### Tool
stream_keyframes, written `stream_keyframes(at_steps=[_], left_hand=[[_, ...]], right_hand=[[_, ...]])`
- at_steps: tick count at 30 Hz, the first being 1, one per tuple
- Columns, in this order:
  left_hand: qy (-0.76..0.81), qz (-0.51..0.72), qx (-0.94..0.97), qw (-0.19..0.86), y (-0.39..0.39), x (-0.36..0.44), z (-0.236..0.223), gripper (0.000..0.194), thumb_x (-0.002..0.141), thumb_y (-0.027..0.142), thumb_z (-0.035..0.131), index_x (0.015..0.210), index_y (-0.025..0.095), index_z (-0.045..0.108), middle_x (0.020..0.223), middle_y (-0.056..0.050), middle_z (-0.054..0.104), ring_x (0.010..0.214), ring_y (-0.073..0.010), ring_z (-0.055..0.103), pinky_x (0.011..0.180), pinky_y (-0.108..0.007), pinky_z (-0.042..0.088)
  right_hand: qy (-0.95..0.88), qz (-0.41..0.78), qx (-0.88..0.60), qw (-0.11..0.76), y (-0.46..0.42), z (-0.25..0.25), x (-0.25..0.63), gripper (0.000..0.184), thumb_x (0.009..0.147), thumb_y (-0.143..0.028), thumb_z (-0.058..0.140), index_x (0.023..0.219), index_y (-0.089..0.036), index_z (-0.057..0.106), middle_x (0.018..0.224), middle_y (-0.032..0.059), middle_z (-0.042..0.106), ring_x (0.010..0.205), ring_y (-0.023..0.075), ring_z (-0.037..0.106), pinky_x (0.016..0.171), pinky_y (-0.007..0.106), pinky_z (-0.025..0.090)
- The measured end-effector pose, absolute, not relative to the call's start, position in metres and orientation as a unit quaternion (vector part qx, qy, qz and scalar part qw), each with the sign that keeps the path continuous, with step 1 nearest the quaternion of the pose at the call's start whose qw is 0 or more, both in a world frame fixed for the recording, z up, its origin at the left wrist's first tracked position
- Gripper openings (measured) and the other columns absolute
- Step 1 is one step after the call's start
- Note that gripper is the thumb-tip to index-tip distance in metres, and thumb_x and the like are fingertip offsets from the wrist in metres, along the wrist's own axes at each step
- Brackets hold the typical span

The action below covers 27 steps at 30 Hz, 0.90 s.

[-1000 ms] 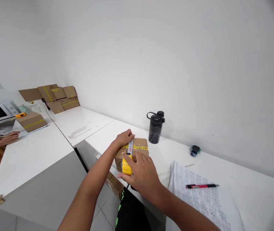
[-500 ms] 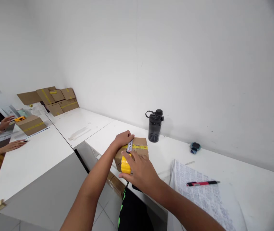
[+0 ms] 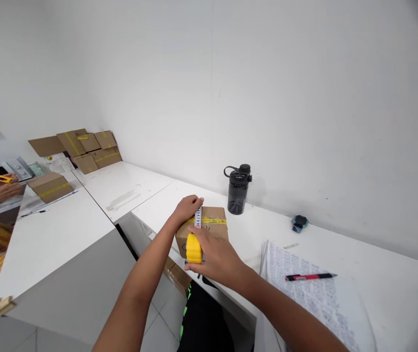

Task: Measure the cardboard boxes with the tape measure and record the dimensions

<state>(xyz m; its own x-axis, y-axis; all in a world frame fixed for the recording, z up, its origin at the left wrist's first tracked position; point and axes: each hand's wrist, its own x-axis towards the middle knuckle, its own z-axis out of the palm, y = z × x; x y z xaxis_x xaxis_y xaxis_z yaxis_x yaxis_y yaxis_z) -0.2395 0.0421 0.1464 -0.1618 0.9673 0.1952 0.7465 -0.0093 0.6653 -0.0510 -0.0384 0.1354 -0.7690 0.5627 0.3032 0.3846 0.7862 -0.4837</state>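
A small cardboard box [image 3: 214, 215] with yellow tape sits at the front edge of the white table. Across its top lies the pulled-out blade of a yellow tape measure [image 3: 194, 248]. My right hand [image 3: 218, 252] is closed around the tape measure's case, at the near side of the box. At the far left edge of the box, my left hand [image 3: 187, 208] pinches the blade's end between thumb and fingers. The fingers of that hand partly cover the blade tip.
Behind the box stands a dark water bottle [image 3: 237, 190]. To the right are a watch [image 3: 299, 223], written sheets [image 3: 297, 293] and a red-black pen [image 3: 310, 277]. Stacked boxes [image 3: 95, 149] lean at the far left. A co-worker's hands [image 3: 1, 190] hold another tape measure beside an open box [image 3: 51, 187].
My hands stay at the box, with the tape measure's case shifted slightly. The co-worker's hands have come together around their tape measure, leaving a pen on the table.
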Motion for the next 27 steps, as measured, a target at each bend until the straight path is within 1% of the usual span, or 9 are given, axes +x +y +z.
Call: stream_keyframes(at_steps=[6,9,11,13,15,18,21,24,27], left_hand=[[0.66,0.409,0.612,0.15,0.04,-0.24,0.165,0.042,0.091,0.056,0.036,0.074,0.02,0.052,0.069,0.0,0.054,0.065,-0.016,0.05,0.063,-0.029,0.042],[0.646,0.438,0.611,0.132,0.031,-0.24,0.189,0.044,0.092,0.059,0.035,0.075,0.02,0.048,0.07,0.0,0.053,0.068,-0.0158,0.05,0.066,-0.03,0.043],[0.632,0.453,0.612,0.142,0.02,-0.238,0.209,0.046,0.091,0.062,0.037,0.074,0.02,0.047,0.068,0.0,0.052,0.066,-0.0151,0.049,0.065,-0.03,0.043],[0.609,0.46,0.615,0.198,0.007,-0.234,0.226,0.048,0.087,0.065,0.045,0.072,0.019,0.048,0.066,0.001,0.05,0.064,-0.0137,0.048,0.064,-0.028,0.042],[0.576,0.448,0.609,0.311,-0.008,-0.226,0.238,0.048,0.082,0.064,0.054,0.071,0.018,0.051,0.065,0.002,0.048,0.062,-0.0121,0.048,0.063,-0.027,0.043],[0.515,0.406,0.569,0.496,-0.025,-0.207,0.242,0.047,0.078,0.06,0.064,0.067,0.016,0.05,0.06,0.004,0.044,0.055,-0.0094,0.044,0.061,-0.026,0.045],[0.459,0.383,0.511,0.618,-0.034,-0.181,0.233,0.045,0.078,0.057,0.065,0.065,0.018,0.047,0.057,0.007,0.037,0.049,-0.0072,0.036,0.059,-0.027,0.046],[0.44,0.371,0.464,0.673,-0.037,-0.155,0.224,0.046,0.08,0.059,0.06,0.064,0.019,0.045,0.058,0.008,0.032,0.048,-0.007,0.031,0.058,-0.026,0.045],[0.458,0.36,0.513,0.63,-0.037,-0.138,0.218,0.048,0.084,0.066,0.049,0.078,0.019,0.056,0.062,0.006,0.037,0.051,-0.0086,0.036,0.058,-0.025,0.043]], right_hand=[[-0.949,0.12,-0.214,0.2,-0.037,0.14,-0.047,0.078,0.072,-0.034,0.077,0.139,-0.023,0.04,0.131,0.0148,0.052,0.094,0.0301,0.064,0.077,0.044,0.051],[-0.954,0.135,-0.156,0.215,-0.032,0.155,-0.032,0.074,0.074,-0.024,0.075,0.14,-0.025,0.04,0.136,0.0139,0.05,0.108,0.0314,0.06,0.087,0.046,0.05],[-0.942,0.194,-0.125,0.243,-0.028,0.166,-0.015,0.075,0.075,-0.027,0.074,0.141,-0.027,0.039,0.14,0.0117,0.049,0.122,0.0315,0.053,0.098,0.047,0.045],[-0.914,0.281,-0.102,0.276,-0.023,0.176,0.006,0.079,0.073,-0.035,0.076,0.142,-0.03,0.037,0.142,0.0095,0.049,0.129,0.0307,0.048,0.104,0.046,0.041],[-0.867,0.38,-0.071,0.314,-0.016,0.18,0.028,0.087,0.071,-0.04,0.079,0.144,-0.032,0.032,0.142,0.0103,0.048,0.128,0.0308,0.049,0.103,0.044,0.043],[-0.777,0.51,-0.016,0.369,-0.001,0.18,0.054,0.095,0.07,-0.048,0.078,0.146,-0.033,0.023,0.138,0.0131,0.052,0.117,0.0309,0.058,0.094,0.043,0.048],[-0.705,0.574,0.0,0.417,0.013,0.178,0.063,0.089,0.07,-0.057,0.075,0.143,-0.035,0.028,0.128,0.0123,0.06,0.102,0.0292,0.065,0.088,0.043,0.051],[-0.647,0.609,-0.019,0.458,0.021,0.178,0.056,0.083,0.067,-0.059,0.075,0.137,-0.034,0.036,0.122,0.0119,0.064,0.096,0.0296,0.067,0.082,0.043,0.052],[-0.614,0.616,-0.04,0.491,0.022,0.178,0.045,0.08,0.067,-0.061,0.073,0.133,-0.03,0.04,0.115,0.0117,0.067,0.094,0.0303,0.067,0.079,0.044,0.053]])
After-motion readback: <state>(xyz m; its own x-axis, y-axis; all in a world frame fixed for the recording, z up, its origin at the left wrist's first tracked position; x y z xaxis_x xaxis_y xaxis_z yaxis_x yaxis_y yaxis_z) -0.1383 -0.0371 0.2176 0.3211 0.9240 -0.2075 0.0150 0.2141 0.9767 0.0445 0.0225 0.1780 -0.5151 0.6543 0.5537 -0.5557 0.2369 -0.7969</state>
